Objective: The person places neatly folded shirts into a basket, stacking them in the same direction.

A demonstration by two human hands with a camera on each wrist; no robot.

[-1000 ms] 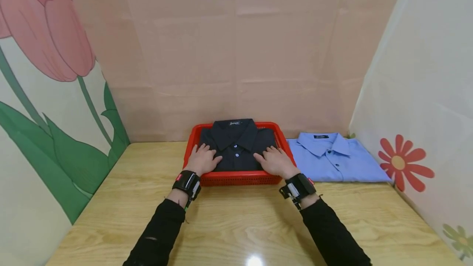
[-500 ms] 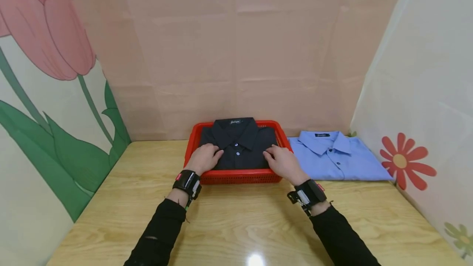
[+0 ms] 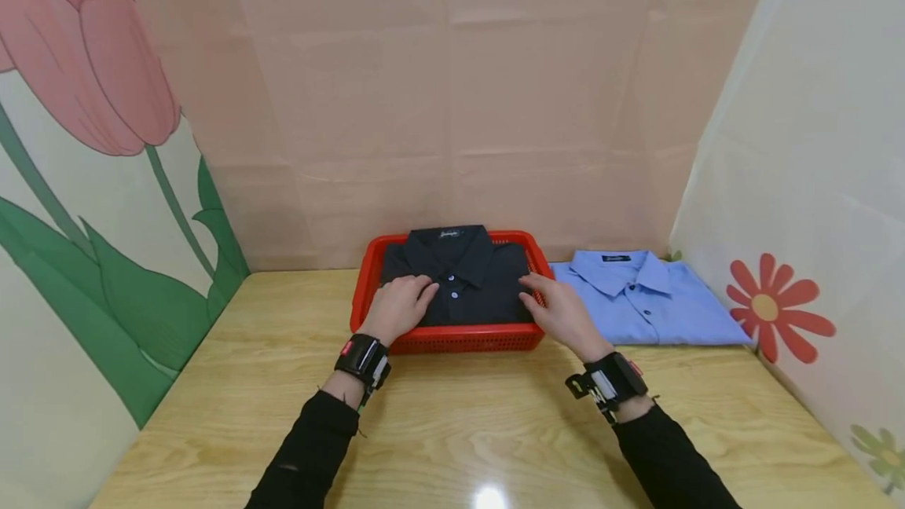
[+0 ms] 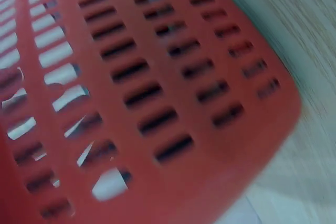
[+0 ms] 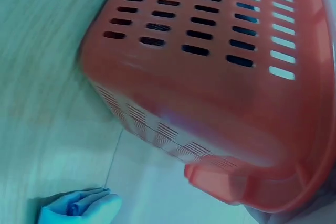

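- Basket (image 3: 452, 338), red and slotted, stands on the wooden table (image 3: 452, 430) near the back wall, with a folded black shirt (image 3: 463, 281) lying inside, collar to the rear.
- Left hand (image 3: 399, 306) rests on the shirt's left front, fingers loosely spread and laid flat on the cloth, gripping nothing; its wrist crosses the basket's near rim.
- Right hand (image 3: 558, 309) sits at the basket's right edge, fingers extended and relaxed, fingertips touching the shirt's right side by the rim; whether the palm bears on the rim cannot be told.
- Blue shirt (image 3: 639, 297), folded, lies on the table just right of the basket, close to the right hand but not touched by it.
- Only the head view shows the hands, both shirts and the flower-painted side walls.
- The left wrist view, blurred, fills with the basket wall (image 4: 157, 93) and its rows of slots, a strip of table (image 4: 310, 35) at the right; no fingers appear.
- The right wrist view shows the basket's outer corner (image 5: 210, 77) from low down, table (image 5: 47, 103) beside it, and a fold of the blue shirt (image 5: 79, 205) at the bottom left, a closeness the head view shows less clearly.
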